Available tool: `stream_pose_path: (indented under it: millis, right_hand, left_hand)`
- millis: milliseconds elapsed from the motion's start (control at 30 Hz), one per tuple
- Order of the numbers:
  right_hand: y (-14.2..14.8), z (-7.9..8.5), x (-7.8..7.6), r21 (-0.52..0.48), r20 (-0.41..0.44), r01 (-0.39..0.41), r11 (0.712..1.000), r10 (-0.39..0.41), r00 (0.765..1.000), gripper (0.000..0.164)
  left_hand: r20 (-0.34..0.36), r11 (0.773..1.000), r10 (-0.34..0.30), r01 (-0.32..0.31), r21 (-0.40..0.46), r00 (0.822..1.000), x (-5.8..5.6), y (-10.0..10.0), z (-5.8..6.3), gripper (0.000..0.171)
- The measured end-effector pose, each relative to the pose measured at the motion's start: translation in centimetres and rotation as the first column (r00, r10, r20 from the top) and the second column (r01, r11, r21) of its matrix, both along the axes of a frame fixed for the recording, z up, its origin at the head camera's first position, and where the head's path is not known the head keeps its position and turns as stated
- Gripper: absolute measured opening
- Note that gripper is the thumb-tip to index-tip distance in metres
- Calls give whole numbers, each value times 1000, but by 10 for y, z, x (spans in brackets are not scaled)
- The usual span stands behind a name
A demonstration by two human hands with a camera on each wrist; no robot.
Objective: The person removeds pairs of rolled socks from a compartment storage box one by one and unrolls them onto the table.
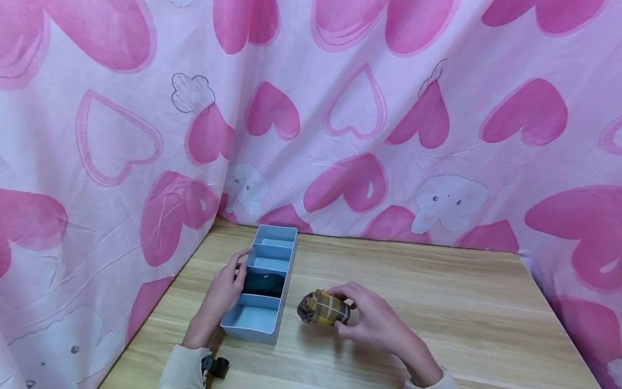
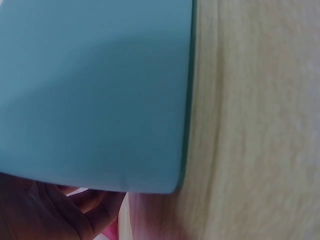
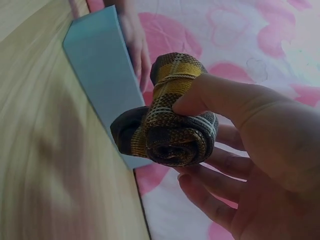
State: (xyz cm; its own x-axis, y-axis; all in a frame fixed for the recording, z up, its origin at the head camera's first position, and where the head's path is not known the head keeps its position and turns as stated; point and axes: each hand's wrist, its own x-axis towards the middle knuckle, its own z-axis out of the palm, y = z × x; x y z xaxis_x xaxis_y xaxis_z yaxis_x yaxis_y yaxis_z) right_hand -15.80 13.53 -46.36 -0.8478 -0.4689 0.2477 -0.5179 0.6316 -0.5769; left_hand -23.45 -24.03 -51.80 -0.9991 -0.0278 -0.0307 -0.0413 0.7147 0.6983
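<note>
A rolled-up plaid sock bundle (image 1: 324, 308) in yellow, brown and white hangs above the table, right of a blue divided box (image 1: 272, 336). My right hand (image 1: 371, 316) pinches it between thumb and fingers; the right wrist view shows the roll's spiral end (image 3: 175, 147) close up. My left hand (image 1: 224, 286) rests along the box's left side, its fingers at the rim. In the left wrist view, the box wall (image 2: 95, 100) hides part of that hand (image 2: 55, 212). A dark rolled bundle (image 1: 262, 283) lies in one compartment of the box.
The box stands on a wood-grain table (image 1: 437, 302), toward its left side. A pink and white heart-print curtain (image 1: 350, 108) hangs behind the table and down both sides. A black strap (image 1: 216, 366) is at the left wrist.
</note>
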Motion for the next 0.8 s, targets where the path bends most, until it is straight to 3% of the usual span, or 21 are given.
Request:
stream_pose_path:
  millis: [200,433,567,700,800]
  right_hand:
    - [15,-12,1,1,17,-51,999,51,999,58]
    - [21,-25,-1,-8,40,-78,997,78,996,60]
    - [21,-29,-2,-5,71,-82,997,82,994,60]
    - [23,-32,-3,3,93,-88,996,87,992,60]
    - [25,-32,-4,-31,124,-117,993,120,985,60]
  left_hand:
    - [-30,1000,-8,8,-27,1000,0,0,2,49]
    - [-196,987,-31,-1,-160,980,3,-2,8,47]
    - [-254,982,-42,-7,-188,966,4,-1,13,44]
    - [-326,976,-48,-24,-216,944,11,7,28,39]
    - [-382,976,-130,51,-210,915,28,26,49,35]
